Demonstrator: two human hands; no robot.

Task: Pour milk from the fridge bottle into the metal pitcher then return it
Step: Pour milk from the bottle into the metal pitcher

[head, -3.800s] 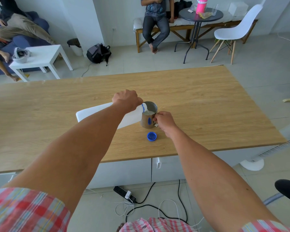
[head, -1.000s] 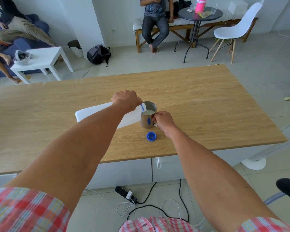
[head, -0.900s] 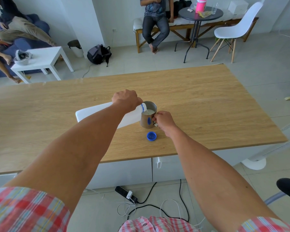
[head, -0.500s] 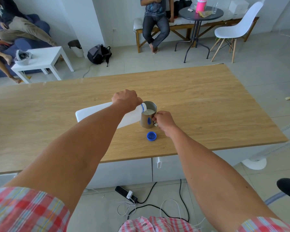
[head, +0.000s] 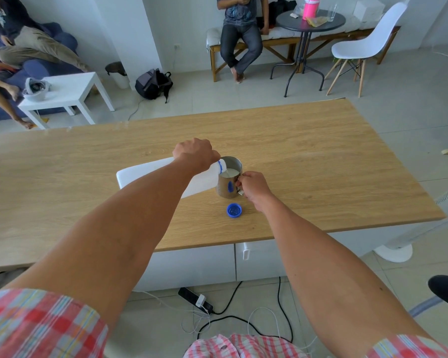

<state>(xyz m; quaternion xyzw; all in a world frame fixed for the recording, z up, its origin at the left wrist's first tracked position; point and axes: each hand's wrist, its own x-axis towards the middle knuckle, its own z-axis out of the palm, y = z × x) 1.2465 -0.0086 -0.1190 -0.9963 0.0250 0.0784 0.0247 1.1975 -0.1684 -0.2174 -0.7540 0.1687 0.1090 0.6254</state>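
Upper left there's a white side table (head: pixel 73 90) with a helmet-looking thing on it, well away from the wood-grain desk (head: pixel 321 161). Mid-frame, the left hand (head: pixel 195 153) is wrapped around a white plastic bottle (head: pixel 145 171), tipped almost flat, its blue-ringed neck right over the rim of the pitcher (head: pixel 228 180). Pitcher's shiny metal, round, standing upright with milk inside. The right hand (head: pixel 252 187) pinches its handle. The blue cap (head: pixel 234 210) lies on the desk just below it in the frame, open side up.
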